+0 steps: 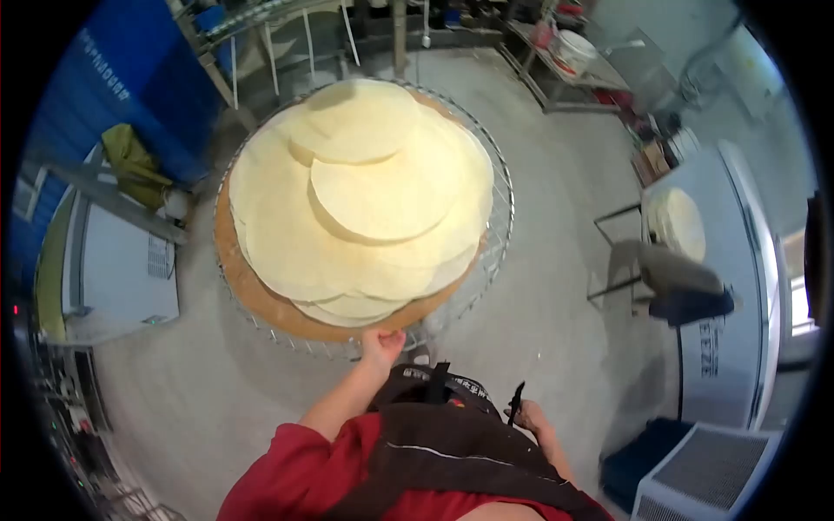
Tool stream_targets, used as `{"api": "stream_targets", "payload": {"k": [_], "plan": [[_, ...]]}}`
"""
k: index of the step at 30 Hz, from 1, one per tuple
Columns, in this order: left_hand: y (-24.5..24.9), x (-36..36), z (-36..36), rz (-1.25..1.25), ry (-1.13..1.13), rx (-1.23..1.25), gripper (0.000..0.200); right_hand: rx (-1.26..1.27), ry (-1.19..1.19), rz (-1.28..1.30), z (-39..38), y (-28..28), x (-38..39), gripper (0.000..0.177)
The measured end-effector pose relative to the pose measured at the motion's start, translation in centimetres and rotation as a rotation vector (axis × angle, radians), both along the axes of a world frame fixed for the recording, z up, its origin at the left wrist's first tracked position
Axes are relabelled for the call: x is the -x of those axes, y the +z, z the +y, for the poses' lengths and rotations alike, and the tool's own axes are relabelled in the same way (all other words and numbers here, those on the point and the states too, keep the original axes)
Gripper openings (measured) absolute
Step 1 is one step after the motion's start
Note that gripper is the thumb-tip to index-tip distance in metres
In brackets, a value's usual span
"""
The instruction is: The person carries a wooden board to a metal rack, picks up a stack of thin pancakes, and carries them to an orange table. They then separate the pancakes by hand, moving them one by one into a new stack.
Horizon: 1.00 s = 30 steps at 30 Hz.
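Left hand [382,346] reaches to the near edge of a large round rack [507,208], its fingers curled in; whether they pinch the wire rim or only rest by it, I cannot tell. Right hand [528,417] hangs low beside a black strip [516,401], well apart from the rack, and I cannot tell if it grips anything. Pale round sheets [365,269] lie overlapped across the rack on a brown board [256,291], which shows at the left and near edges. On top lie 2 smaller-looking rounds, an upper sheet [360,113] toward the far edge and a middle sheet [387,201] nearer the centre. The step in hand looks like handling the rack or its pile from the near edge; the next move would seem to call for a steady, light touch, as the sheets look thin. Wire rim and overlapping sheet edges stand in the way of a clean reach. Around stand a white bucket [575,52] beyond the far right, a chair [678,269] to the right and a white cabinet [122,269] to the left.
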<state>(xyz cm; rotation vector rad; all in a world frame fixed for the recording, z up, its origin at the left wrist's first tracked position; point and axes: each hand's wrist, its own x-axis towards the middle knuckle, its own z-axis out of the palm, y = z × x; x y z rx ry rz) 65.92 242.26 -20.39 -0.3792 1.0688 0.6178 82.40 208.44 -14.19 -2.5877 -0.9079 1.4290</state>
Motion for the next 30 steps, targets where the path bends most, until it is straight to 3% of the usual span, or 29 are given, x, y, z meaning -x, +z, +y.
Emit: {"api": "stream_targets", "payload": {"k": [1, 2, 3, 4, 6, 8, 11, 13, 17, 20, 23, 24, 26, 27, 29, 30], "plan": [[1.9, -0.5, -0.2, 0.106, -0.035, 0.018, 0.026, 0.036, -0.035, -0.025, 0.2, -0.3, -2.2, 0.031], [2.9, -1.0, -0.3, 0.217, -0.074, 0.039, 0.028, -0.05, -0.245, 0.084, -0.4, -1.8, -4.8, 0.03], [2.4, -1.1, -0.1, 0.202, -0.074, 0.02, 0.028, -0.132, -0.455, 0.199, -0.2, -3.3, -7.2, 0.03], [1.6, -0.9, 0.1, 0.188, -0.075, 0.001, 0.027, -0.271, -0.593, 0.349, 1.9, -1.7, -9.8, 0.019], [0.9, -0.2, 0.2, 0.201, -0.027, -0.071, 0.028, -0.359, -0.708, 0.543, 4.7, -3.6, -16.3, 0.017], [1.4, -0.5, -0.2, 0.233, 0.081, -0.176, 0.029, -0.459, -0.538, 0.499, 10.5, -4.6, -22.7, 0.016], [0.4, -0.5, -1.5, 0.291, 0.269, -0.122, 0.028, -0.632, -0.558, 0.492, 21.7, -7.4, -31.3, 0.021], [-0.1, -1.0, -1.3, 0.343, 0.406, -0.127, 0.028, -0.668, -0.583, 0.386, 31.1, -4.4, -33.5, 0.024], [-1.0, -2.2, -1.3, 0.364, 0.561, -0.178, 0.029, -0.652, -0.418, 0.336, 42.8, -7.6, -39.1, 0.037], [1.6, -3.7, -2.1, 0.323, 0.575, -0.323, 0.043, -0.602, -0.437, 0.497, 47.1, -8.8, -40.3, 0.042], [7.1, -6.1, -2.2, 0.329, 0.581, -0.3, 0.039, -0.69, -0.494, 0.517, 48.5, -13.0, -41.2, 0.045], [7.4, -6.1, -2.5, 0.334, 0.599, -0.308, 0.037, -0.786, -0.641, 0.787, 48.5, -17.0, -41.8, 0.052], [7.6, -6.0, -2.9, 0.335, 0.627, -0.327, 0.032, -0.736, -0.743, 1.225, 44.7, -9.1, -38.3, 0.057], [7.7, -6.0, -2.9, 0.342, 0.624, -0.335, 0.03, -0.692, -0.764, 1.284, 42.5, -7.2, -36.9, 0.058], [7.7, -5.9, -3.1, 0.351, 0.623, -0.346, 0.026, -0.574, -0.781, 1.419, 38.3, -5.3, -33.3, 0.058], [7.6, -5.9, -2.9, 0.35, 0.643, -0.345, 0.025, -0.479, -0.859, 1.497, 37.0, -6.9, -32.6, 0.056]]}}
